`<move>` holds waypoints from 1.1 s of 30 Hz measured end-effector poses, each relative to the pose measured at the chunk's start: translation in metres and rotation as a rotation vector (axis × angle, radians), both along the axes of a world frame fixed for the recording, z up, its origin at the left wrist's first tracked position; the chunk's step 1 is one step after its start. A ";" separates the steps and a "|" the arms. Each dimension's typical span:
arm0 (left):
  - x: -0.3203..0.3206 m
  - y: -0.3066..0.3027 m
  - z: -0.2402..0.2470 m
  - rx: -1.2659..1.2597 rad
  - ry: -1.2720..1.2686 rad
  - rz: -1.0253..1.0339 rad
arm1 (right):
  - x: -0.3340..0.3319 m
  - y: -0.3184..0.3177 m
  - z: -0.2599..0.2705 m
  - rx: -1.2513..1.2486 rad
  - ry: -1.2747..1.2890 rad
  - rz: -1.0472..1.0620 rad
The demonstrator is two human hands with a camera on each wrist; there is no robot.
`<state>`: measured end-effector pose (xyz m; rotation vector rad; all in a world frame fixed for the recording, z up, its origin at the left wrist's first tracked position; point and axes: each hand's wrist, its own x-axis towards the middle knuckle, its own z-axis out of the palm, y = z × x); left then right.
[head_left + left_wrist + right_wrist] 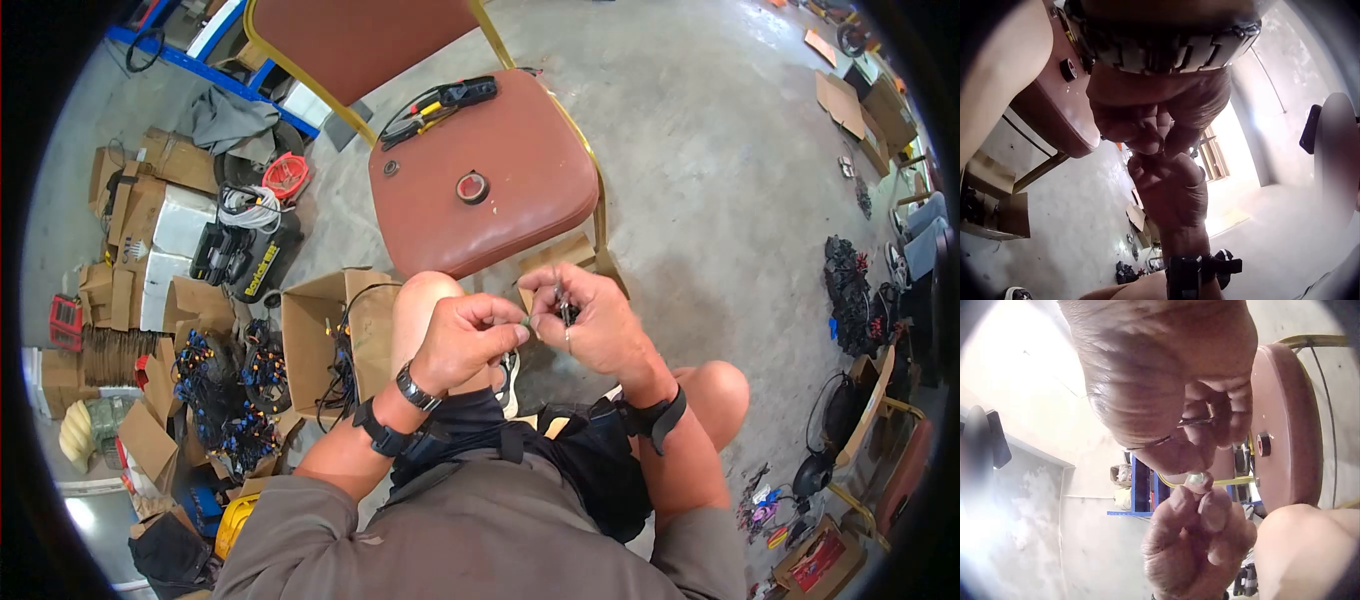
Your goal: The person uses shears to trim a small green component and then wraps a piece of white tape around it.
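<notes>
In the head view my left hand [468, 340] and right hand [590, 325] meet in front of the knees, fingertips close together. Thumb and finger of the left hand pinch a tiny pale green piece [1196, 479], mostly covered by fingertips. The right hand's fingers are curled round a slim dark metal tool [567, 308]; its thin metal shows between them in the right wrist view, and its kind cannot be made out. Right fingertips are right at the green piece. In the left wrist view both hands [1172, 187] are in shadow.
A red-brown chair [470, 225] stands ahead, with a tape roll [472, 187], a small dark ring [391, 168] and yellow-handled pliers [430, 112] on its seat. An open cardboard box [318, 335] and bundled wires [225, 390] are at the left; black cables [850, 295] lie on the right.
</notes>
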<state>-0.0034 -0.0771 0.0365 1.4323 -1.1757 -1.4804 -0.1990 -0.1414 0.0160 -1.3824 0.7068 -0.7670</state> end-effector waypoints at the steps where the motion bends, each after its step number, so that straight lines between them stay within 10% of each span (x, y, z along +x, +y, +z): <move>1: -0.002 0.001 0.001 0.001 -0.015 -0.004 | 0.001 0.001 -0.001 -0.061 0.019 -0.020; 33: -0.005 0.011 -0.005 -0.133 -0.048 0.169 | 0.005 0.006 -0.002 -0.445 0.331 0.124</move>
